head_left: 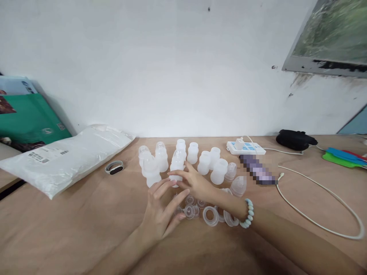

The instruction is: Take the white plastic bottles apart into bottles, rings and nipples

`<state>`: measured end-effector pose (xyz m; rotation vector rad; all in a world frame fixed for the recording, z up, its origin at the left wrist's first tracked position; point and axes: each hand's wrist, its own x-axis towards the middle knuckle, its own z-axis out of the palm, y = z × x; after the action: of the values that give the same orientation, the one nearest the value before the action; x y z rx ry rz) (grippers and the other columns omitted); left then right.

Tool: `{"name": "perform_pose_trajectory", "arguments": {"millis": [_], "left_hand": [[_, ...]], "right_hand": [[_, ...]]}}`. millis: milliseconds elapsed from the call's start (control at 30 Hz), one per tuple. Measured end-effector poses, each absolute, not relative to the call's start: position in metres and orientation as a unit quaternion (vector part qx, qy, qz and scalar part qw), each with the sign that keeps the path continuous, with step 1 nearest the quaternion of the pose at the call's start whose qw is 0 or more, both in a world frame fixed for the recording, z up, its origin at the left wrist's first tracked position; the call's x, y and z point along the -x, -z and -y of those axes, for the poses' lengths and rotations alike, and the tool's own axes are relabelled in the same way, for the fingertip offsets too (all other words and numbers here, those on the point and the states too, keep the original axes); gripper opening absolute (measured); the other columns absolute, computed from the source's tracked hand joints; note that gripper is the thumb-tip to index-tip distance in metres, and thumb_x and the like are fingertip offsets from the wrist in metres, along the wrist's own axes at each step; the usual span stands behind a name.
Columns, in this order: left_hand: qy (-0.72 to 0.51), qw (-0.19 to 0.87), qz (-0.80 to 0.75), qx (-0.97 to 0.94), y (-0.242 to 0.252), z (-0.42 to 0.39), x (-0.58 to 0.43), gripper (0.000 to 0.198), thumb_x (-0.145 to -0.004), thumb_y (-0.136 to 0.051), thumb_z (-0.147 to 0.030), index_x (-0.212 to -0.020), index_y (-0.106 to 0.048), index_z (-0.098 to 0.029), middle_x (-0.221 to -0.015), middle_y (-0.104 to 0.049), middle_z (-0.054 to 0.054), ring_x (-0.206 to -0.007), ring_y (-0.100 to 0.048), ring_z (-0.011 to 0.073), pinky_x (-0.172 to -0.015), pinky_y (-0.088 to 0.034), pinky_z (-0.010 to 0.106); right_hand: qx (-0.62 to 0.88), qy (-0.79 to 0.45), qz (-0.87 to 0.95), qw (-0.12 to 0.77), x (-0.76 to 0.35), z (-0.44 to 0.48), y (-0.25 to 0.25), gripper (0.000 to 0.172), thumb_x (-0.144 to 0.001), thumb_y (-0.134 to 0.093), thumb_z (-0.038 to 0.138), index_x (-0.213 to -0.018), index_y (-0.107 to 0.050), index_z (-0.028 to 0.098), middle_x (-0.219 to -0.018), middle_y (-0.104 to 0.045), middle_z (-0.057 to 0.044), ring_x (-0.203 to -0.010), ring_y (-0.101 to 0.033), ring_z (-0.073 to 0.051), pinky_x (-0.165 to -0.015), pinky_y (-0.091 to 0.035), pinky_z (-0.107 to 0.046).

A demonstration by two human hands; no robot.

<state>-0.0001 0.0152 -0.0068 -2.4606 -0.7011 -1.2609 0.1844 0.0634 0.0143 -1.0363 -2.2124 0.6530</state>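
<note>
Bottle (177, 165) part. hidden behind R hand (198, 184), can't tell if gripping; L hand (160, 212) spread.

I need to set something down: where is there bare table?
Bare table lies between the white package, the wristband and the left arm, and inside the loop of white cable. Crowded: around the right hand, with bottles ahead and clear rings and domed pieces nearer the person.

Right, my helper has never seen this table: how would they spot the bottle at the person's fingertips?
Start at the white wall and come down to the brown table, where a cluster of bottles stands mid-table. Look just past the left hand and right hand. The bottle is the rightmost wearing a clear dome; those farther right are open-topped.
</note>
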Motion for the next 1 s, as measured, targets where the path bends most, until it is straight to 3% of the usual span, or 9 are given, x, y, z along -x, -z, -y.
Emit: {"name": "perform_pose_trajectory", "arguments": {"millis": [267, 600, 767, 867, 933, 1000], "left_hand": [[0.452, 0.137, 0.234, 0.85, 0.016, -0.018, 0.001, 0.041, -0.103, -0.03, -0.033, -0.138, -0.051, -0.024, -0.13, -0.043, 0.013, -0.123, -0.043, 0.0314, -0.103, -0.038, 0.047], [0.424, 0.128, 0.214, 0.871, 0.017, -0.016, 0.0, 0.034, -0.101, -0.035, -0.026, -0.126, -0.057, -0.018, -0.129, -0.048, 0.015, -0.122, -0.043, 0.0317, -0.102, -0.036, 0.046], [0.417, 0.025, 0.27, 0.868, 0.012, -0.018, -0.003, 0.026, -0.097, -0.043, -0.013, -0.118, -0.055, -0.019, -0.116, -0.059, 0.01, -0.11, -0.053, 0.0247, -0.093, -0.043, 0.037], [0.411, -0.054, 0.327, 0.849, 0.012, -0.021, -0.005, 0.021, -0.097, -0.044, -0.014, -0.115, -0.054, -0.02, -0.11, -0.061, 0.008, -0.102, -0.058, 0.0217, -0.086, -0.047, 0.033], [0.403, -0.108, 0.36, 0.834, 0.013, -0.023, -0.005, 0.022, -0.096, -0.045, -0.017, -0.116, -0.053, -0.021, -0.112, -0.061, 0.009, -0.102, -0.059, 0.0224, -0.085, -0.048, 0.034], [0.387, -0.165, 0.388, 0.82, 0.015, -0.026, -0.006, 0.026, -0.093, -0.047, -0.017, -0.117, -0.053, -0.021, -0.112, -0.062, 0.008, -0.099, -0.061, 0.0228, -0.083, -0.05, 0.035]], "right_hand": [[0.394, -0.248, 0.834, 0.296, -0.157, -0.095, -0.003, 0.024, -0.091, -0.057, 0.014, -0.11, -0.068, 0.02, -0.118, -0.041, -0.007, -0.083, -0.057, -0.013, -0.089, -0.052, -0.036], [0.378, -0.219, 0.859, 0.267, -0.158, -0.096, -0.005, 0.013, -0.091, -0.06, 0.018, -0.101, -0.069, 0.017, -0.124, -0.046, -0.01, -0.102, -0.06, -0.019, -0.088, -0.052, -0.034], [0.39, -0.19, 0.862, 0.26, -0.168, -0.091, -0.019, 0.017, -0.09, -0.058, 0.011, -0.101, -0.07, 0.018, -0.138, -0.046, -0.01, -0.115, -0.058, -0.02, -0.097, -0.048, -0.035], [0.411, -0.167, 0.861, 0.249, -0.184, -0.083, -0.032, 0.025, -0.092, -0.049, 0.004, -0.099, -0.07, 0.017, -0.121, -0.062, -0.009, -0.111, -0.061, -0.018, -0.096, -0.047, -0.033], [0.429, -0.154, 0.861, 0.226, -0.2, -0.075, -0.042, 0.028, -0.092, -0.046, 0.003, -0.099, -0.069, 0.016, -0.101, -0.071, -0.005, -0.095, -0.066, -0.016, -0.085, -0.05, -0.029], [0.452, -0.136, 0.86, 0.194, -0.22, -0.064, -0.05, 0.028, -0.089, -0.047, 0.002, -0.097, -0.069, 0.017, -0.095, -0.073, -0.005, -0.085, -0.067, -0.016, -0.076, -0.049, -0.027]]}}
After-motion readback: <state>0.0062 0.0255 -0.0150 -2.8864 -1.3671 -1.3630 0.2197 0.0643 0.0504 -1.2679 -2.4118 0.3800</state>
